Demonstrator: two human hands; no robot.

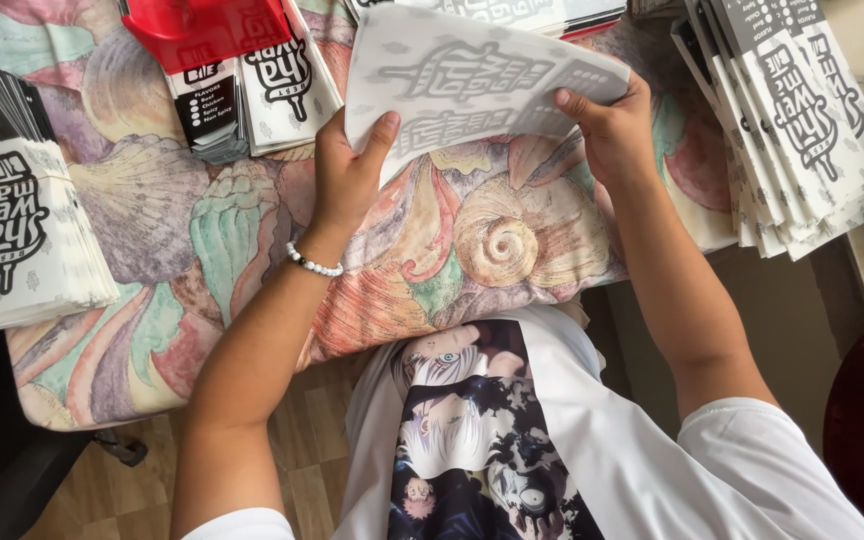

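Both my hands grip one white printed sheet, lifted over the counter with its shell-patterned cloth. My left hand pinches the sheet at its lower left corner, thumb on top; my right hand clasps its right edge. Left of the sheet lie a red tray and a stack of printed sleeves. Right of the sheet, another stack fans out.
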